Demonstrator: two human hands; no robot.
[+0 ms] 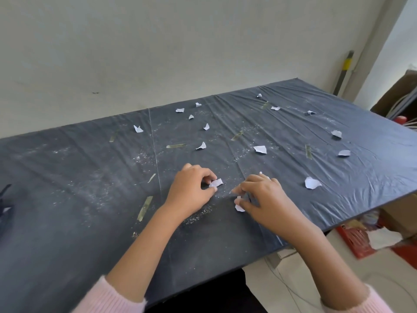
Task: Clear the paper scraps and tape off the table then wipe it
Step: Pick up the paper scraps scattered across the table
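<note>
A black-covered table (90, 181) carries several white paper scraps and several strips of yellowish tape. My left hand (191, 190) pinches a white paper scrap (217, 183) between thumb and fingertips, just above the cloth. My right hand (264, 199) rests on the table with curled fingers holding small white scraps (239, 207) at the thumb. A larger scrap (312, 183) lies to the right of my right hand. Another scrap (260, 149) sits further back. A tape strip (144, 208) lies left of my left forearm; another tape strip (176, 145) sits behind my left hand.
White dust specks cover the middle of the cloth. A dark object (4, 199) sits at the table's left edge. Red items and cardboard boxes (361, 240) stand on the floor beyond the right edge. A white wall runs behind the table.
</note>
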